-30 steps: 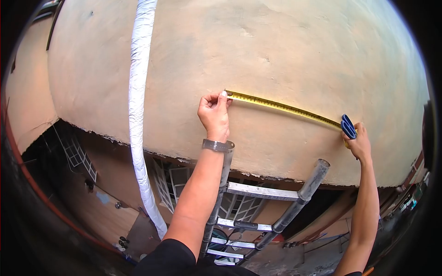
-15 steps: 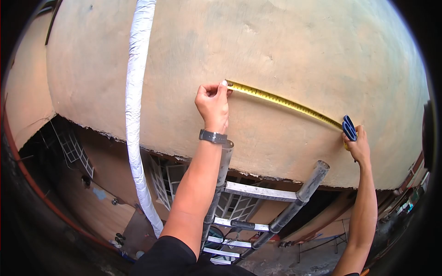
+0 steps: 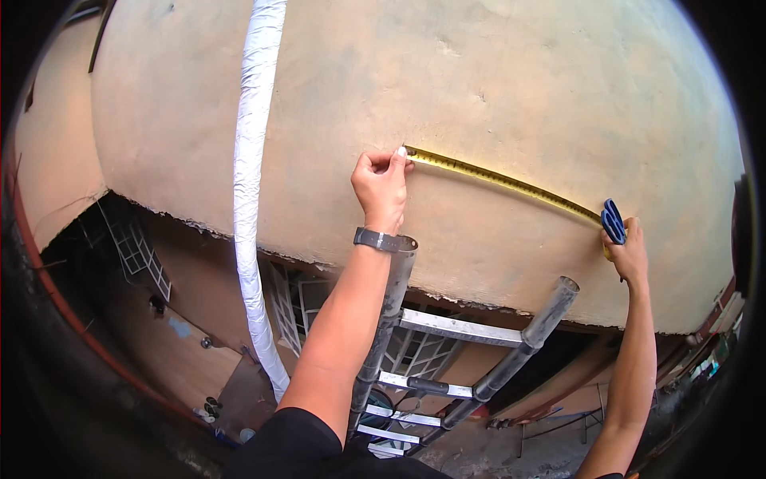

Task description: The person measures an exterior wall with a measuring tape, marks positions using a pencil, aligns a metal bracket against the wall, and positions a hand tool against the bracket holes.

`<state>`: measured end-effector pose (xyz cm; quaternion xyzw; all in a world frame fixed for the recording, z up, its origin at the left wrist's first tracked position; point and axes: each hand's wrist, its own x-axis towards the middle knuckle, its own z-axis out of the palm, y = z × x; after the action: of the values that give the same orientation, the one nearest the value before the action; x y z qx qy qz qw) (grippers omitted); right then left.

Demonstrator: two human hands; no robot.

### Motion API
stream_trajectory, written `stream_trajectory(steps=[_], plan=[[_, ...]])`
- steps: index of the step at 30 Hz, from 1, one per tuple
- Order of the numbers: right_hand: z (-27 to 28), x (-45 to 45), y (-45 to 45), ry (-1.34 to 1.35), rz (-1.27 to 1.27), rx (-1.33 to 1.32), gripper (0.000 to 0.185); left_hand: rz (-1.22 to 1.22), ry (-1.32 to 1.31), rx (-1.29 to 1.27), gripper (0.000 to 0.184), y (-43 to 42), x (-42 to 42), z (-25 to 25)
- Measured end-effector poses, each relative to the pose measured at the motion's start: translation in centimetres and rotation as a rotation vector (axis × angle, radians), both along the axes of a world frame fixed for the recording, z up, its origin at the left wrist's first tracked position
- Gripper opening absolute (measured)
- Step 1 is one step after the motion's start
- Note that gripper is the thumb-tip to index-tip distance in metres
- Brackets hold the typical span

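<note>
A yellow tape measure point(image 3: 507, 182) is drawn out along the beige plaster wall point(image 3: 495, 96), sloping down to the right. My left hand point(image 3: 381, 190) pinches the free end of its blade between thumb and finger, close to the wall. At the other end, my right hand point(image 3: 630, 251) is wrapped round the blue and yellow tape case point(image 3: 613, 222), and its fingers are partly hidden behind the case. A dark watch point(image 3: 377, 239) is on my left wrist.
Below my hands a metal ladder point(image 3: 463, 327) leans up to the wall's ragged lower edge. A white wrapped pipe point(image 3: 249, 184) runs down at the left. Far below are window grilles point(image 3: 142, 251) and the ground point(image 3: 471, 459).
The whole view has shifted slightly, so the wall, pipe and ladder appear a little further right. Both hands keep hold of the tape measure, which stays stretched out.
</note>
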<state>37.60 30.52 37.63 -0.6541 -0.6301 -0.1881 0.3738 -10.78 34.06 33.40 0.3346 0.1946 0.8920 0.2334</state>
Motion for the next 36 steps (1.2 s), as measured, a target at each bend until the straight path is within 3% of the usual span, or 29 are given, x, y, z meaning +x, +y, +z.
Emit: stream_trajectory(steps=[4, 8, 13, 17, 21, 32, 36], plan=[[-0.1, 0.5, 0.3, 0.005, 0.005, 0.004, 0.056, 0.003, 0.041, 0.038, 0.017, 0.0, -0.2, 3.0], [0.1, 0.3, 0.2, -0.028, -0.014, 0.013, 0.056, -0.022, -0.025, -0.014, 0.019, 0.1, 0.1, -0.6], [0.0, 0.3, 0.3, -0.010, 0.003, 0.009, 0.056, -0.015, 0.053, 0.033, 0.018, -0.1, -0.5, 2.6], [0.1, 0.4, 0.3, -0.044, -0.031, 0.021, 0.056, -0.042, -0.021, 0.005, 0.019, 0.3, -0.2, -0.8], [0.1, 0.3, 0.2, -0.042, -0.024, -0.005, 0.056, -0.019, 0.023, 0.031, 0.019, 0.1, -0.6, 1.7], [-0.1, 0.3, 0.2, -0.053, -0.048, -0.006, 0.059, -0.027, 0.023, 0.039, 0.017, 0.2, -0.4, 1.8], [0.2, 0.1, 0.2, -0.062, -0.066, -0.004, 0.059, -0.049, -0.005, -0.006, 0.018, -0.1, -0.2, -0.3]])
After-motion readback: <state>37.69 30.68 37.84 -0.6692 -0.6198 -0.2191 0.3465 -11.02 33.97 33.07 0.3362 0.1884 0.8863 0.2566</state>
